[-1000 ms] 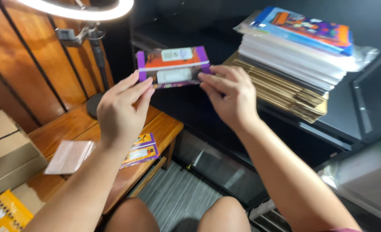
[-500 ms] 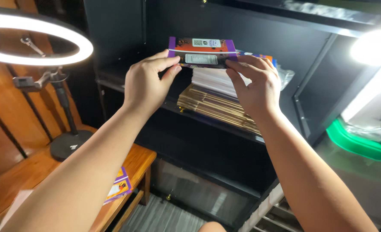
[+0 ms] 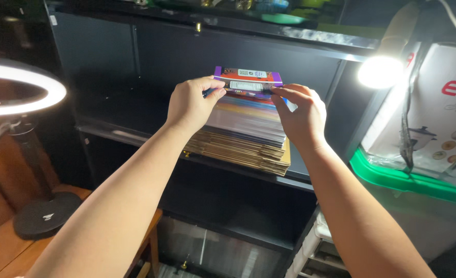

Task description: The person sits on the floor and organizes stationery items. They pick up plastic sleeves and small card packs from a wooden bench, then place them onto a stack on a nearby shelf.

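- Dark black shelf unit (image 3: pixel 135 131), ring light (image 3: pixel 22 90) left.
- Small purple-and-orange box (image 3: pixel 248 81) atop stack of flat cartons (image 3: pixel 246 134).
- Left hand (image 3: pixel 192 103), right hand (image 3: pixel 302 116): fingers pinched on box ends.

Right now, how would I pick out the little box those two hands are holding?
Find the black shelf unit, then the stack of flat packs on its shelf. Above it, the left hand and right hand hold a small box by its ends: purple-edged, orange-faced, unlike the flat packs.
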